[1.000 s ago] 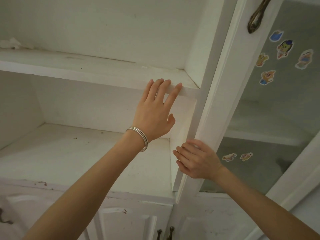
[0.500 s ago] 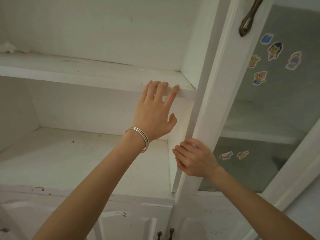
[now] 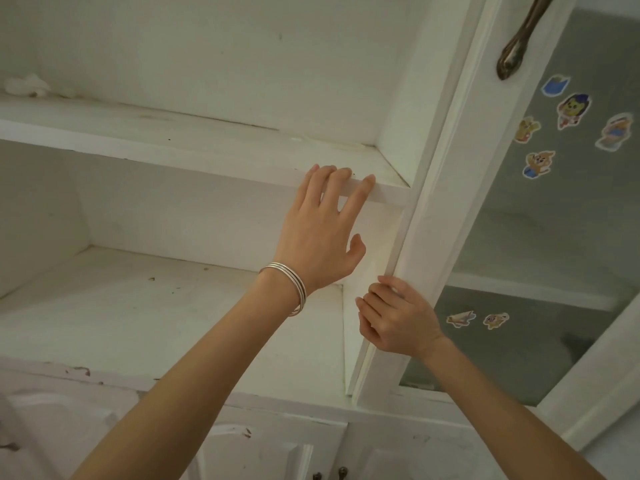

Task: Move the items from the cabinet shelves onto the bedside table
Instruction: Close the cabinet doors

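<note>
White scrap (image 3: 26, 85) far left on upper shelf (image 3: 194, 147), only item seen; lower shelf (image 3: 145, 306) bare. Bedside table out of view. Left hand (image 3: 320, 230) spread, fingertips on upper shelf edge, likely bracing. Right hand (image 3: 394, 317) curled round door (image 3: 429, 209) edge, empty, probably keeping it open.

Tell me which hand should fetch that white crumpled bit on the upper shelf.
Left. The left hand rests open on the upper shelf edge, nearer the white crumpled bit; the right hand grips the door frame.
</note>
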The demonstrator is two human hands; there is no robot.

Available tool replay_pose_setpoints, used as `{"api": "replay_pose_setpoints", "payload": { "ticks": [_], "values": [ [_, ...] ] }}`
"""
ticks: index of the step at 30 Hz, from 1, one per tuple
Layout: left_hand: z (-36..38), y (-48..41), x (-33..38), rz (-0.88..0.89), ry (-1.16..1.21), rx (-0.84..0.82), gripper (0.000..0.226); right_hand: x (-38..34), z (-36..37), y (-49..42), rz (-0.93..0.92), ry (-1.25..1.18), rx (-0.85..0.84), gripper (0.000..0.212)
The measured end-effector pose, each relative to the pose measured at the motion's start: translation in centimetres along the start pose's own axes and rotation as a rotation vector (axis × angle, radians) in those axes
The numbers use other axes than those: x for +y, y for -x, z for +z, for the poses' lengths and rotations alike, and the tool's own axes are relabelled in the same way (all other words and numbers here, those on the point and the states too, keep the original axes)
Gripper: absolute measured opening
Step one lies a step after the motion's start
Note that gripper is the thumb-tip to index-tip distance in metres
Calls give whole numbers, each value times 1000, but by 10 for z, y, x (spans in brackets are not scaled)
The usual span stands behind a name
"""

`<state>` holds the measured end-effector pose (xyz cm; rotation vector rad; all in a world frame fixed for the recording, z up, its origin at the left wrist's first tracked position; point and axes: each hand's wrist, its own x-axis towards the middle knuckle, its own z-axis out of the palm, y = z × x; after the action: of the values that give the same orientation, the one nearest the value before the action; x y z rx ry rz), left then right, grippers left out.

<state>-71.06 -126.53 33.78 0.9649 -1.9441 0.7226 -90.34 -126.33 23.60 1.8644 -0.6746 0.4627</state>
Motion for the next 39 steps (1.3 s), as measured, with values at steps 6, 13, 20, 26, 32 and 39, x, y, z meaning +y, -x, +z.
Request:
{"api": "replay_pose_setpoints", "payload": {
  "ticks": [6,13,20,26,32,39],
  "values": [
    [-4,1,3,-30,7,-43,65,-4,-8,-7,21,36,-109,23],
    [-22,-3,3,-30,13,-179,68,-7,-34,-8,42,-169,-224,32],
    [-50,18,-10,-11,44,-241,53,-12,-73,-26,254,-520,-169,21],
    [-71,109,-31,-232,-53,-375,34,-31,-84,-37,289,-617,-254,37],
    [-112,196,-39,-434,-155,-519,45,-88,-78,-56,199,-746,-304,49],
    [-189,287,-35,-621,-320,-612,43,-184,-87,-101,-7,-991,-293,46]
  ]
}}
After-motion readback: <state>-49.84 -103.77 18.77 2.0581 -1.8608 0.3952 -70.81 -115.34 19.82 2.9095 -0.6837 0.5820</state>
